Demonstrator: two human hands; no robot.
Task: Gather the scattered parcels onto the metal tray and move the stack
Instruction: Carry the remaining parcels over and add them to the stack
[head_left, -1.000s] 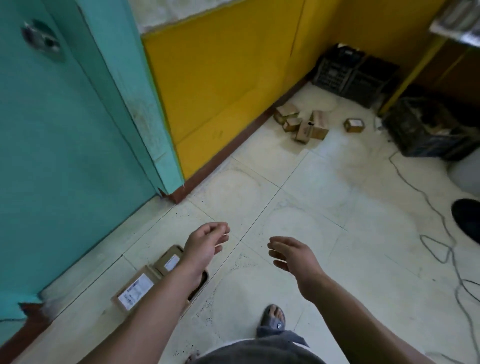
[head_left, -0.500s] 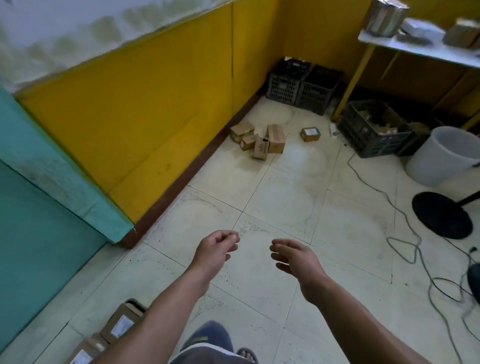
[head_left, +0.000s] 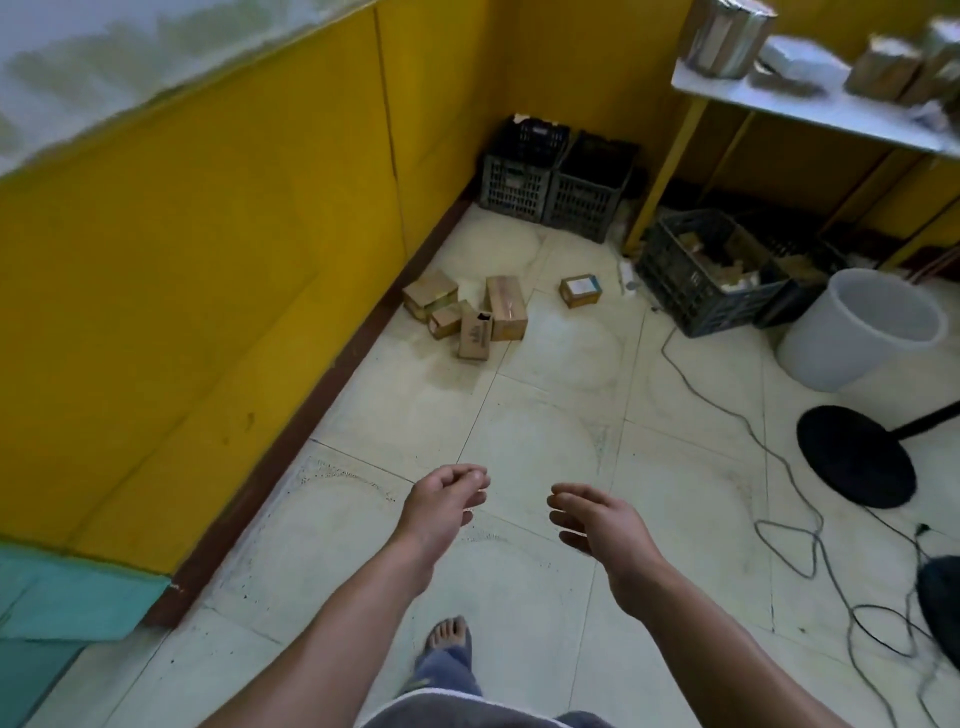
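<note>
Several small cardboard parcels (head_left: 475, 312) lie in a loose cluster on the tiled floor beside the yellow wall, well ahead of me. One more parcel (head_left: 581, 291) with a white label sits apart to their right. My left hand (head_left: 441, 506) hangs in front of me with fingers loosely curled and nothing in it. My right hand (head_left: 597, 519) is beside it, fingers apart, empty. Both hands are far short of the parcels. No metal tray shows on the floor.
Two dark crates (head_left: 556, 182) stand in the corner. Another crate (head_left: 706, 270) with scraps sits under a metal shelf (head_left: 810, 111) holding boxes. A white bucket (head_left: 862, 327), a black fan base (head_left: 857, 457) and loose cables (head_left: 779, 519) lie to the right.
The view has swung right and forward past the teal door; the labelled boxes near my left foot have left the frame. The parcels by the wall are nearer. Both hands stay empty.
</note>
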